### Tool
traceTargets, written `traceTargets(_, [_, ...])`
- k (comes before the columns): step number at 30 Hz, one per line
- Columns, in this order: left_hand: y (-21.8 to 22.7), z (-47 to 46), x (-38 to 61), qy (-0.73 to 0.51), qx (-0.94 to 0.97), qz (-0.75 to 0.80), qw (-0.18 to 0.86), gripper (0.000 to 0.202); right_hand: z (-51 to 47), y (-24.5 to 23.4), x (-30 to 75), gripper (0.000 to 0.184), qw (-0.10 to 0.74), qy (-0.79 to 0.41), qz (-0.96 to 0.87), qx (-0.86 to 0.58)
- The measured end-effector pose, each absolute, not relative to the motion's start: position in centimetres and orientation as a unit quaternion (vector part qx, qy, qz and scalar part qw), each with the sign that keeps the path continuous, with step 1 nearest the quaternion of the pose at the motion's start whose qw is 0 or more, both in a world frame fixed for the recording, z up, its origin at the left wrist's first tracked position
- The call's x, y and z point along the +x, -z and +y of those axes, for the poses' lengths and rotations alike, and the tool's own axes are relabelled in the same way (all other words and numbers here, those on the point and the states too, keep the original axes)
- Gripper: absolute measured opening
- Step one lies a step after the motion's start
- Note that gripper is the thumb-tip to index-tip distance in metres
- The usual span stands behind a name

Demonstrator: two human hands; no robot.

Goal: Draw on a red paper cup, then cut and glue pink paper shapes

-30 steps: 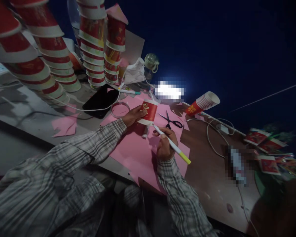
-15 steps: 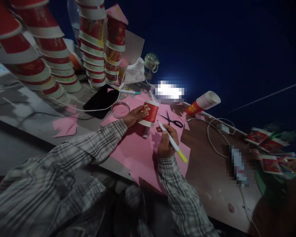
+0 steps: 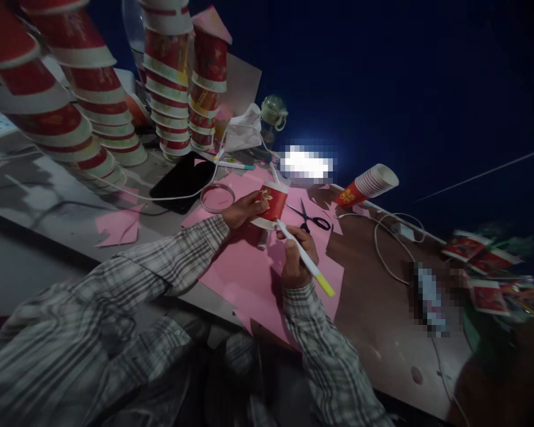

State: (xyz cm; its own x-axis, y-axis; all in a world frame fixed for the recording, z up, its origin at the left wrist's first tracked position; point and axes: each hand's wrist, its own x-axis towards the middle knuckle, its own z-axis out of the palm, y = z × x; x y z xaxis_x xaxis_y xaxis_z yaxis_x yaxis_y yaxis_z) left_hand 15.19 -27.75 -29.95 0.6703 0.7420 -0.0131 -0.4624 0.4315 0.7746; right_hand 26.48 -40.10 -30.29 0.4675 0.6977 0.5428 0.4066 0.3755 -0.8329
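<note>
My left hand [image 3: 248, 209] grips a red and white paper cup [image 3: 275, 203] by its side, upside down with the wide rim toward me. Between the fingers of my right hand [image 3: 299, 261] is a white marker [image 3: 308, 261] with a yellow end, its tip at the cup's lower rim. Pink paper [image 3: 238, 273] lies under both hands. Black-handled scissors [image 3: 309, 218] rest on it, just right of the cup. A roll of tape [image 3: 217, 197] sits to the left of my left hand.
Tall towers of stacked paper cups [image 3: 167, 83] stand at the back left, near a black phone [image 3: 184, 181] and a white cable. A nested cup stack [image 3: 365, 185] leans at the right. Behind are a face mask [image 3: 244, 127], a bottle [image 3: 272, 115] and another marker [image 3: 235, 165].
My right hand has moved slightly left, bringing the marker's tip from beside the cup to its lower rim. My left hand and the cup have barely moved.
</note>
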Motion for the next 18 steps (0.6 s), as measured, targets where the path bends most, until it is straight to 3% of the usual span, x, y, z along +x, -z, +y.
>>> traceTargets(5, [29.87,-27.72,15.18,-0.373,0.385,0.177,0.825,0.051,-40.16,30.82,26.76,0.027,0.689,-0.136,-0.469,-0.536])
traceTargets(18, [30.32,-27.06,15.22,-0.375,0.388,0.183,0.822,0.05,-40.16,30.87,26.81,0.028,0.652,-0.145,-0.484,-0.565])
